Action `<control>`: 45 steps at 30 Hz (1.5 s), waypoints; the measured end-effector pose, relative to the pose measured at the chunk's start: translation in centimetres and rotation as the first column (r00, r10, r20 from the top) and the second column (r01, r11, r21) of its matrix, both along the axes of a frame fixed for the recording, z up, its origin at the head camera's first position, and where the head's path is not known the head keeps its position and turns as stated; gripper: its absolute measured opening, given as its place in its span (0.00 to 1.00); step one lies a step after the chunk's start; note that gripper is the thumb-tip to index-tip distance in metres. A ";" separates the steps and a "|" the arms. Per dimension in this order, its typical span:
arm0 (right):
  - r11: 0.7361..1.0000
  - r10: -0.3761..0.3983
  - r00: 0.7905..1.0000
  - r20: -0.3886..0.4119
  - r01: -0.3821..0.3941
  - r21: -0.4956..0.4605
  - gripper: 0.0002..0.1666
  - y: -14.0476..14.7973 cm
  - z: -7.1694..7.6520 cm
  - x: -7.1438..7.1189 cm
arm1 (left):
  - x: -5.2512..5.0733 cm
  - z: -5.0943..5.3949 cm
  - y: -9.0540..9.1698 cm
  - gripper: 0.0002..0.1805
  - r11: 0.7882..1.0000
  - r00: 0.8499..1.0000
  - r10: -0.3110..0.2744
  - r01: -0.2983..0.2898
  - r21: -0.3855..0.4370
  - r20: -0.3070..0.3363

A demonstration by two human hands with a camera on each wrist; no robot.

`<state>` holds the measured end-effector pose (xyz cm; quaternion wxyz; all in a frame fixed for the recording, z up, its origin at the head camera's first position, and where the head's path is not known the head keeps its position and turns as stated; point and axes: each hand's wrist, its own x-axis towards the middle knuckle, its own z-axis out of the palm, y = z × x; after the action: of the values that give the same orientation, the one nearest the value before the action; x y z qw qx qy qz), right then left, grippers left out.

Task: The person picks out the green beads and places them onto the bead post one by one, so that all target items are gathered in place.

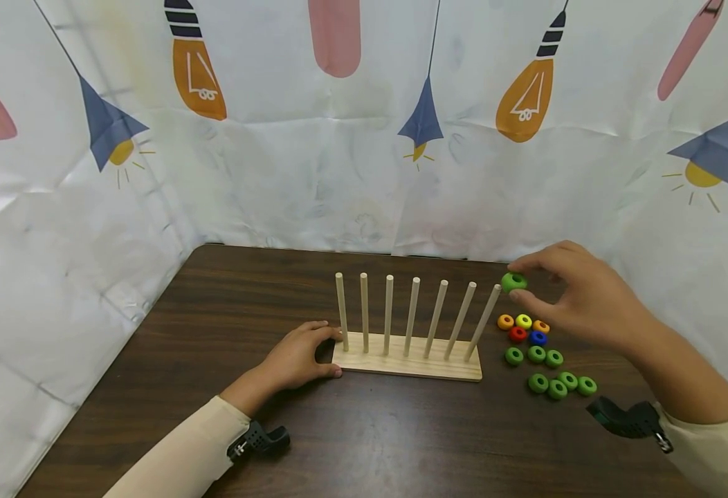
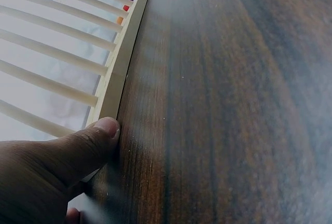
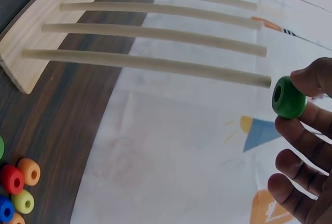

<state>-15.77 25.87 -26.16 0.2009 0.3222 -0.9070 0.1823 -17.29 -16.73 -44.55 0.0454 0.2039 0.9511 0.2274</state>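
Note:
A wooden base carries a row of several upright pegs, all bare. At its left end my left hand grips the base, with the thumb on the front edge. My right hand pinches a green bead between thumb and fingers, right beside the top of the rightmost peg. In the right wrist view the green bead is just off the tip of that peg, its hole facing the peg, and the other fingers are spread.
Right of the base lie loose beads: a red one, a blue one, a yellow one, two orange ones and several green ones. A printed white cloth hangs behind the dark wooden table.

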 end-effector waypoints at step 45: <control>0.994 0.105 0.992 0.068 -0.105 0.005 0.16 -5.1 0.4 -1.4 | 0.1 0.0 0.0 0.31 1.000 1.000 0.008 -0.008 0.020 0.001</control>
<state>-17.16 20.76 -25.79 0.1591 0.3640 -0.8957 0.1996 -17.17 -16.70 -44.51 0.0429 0.2005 0.9496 0.2369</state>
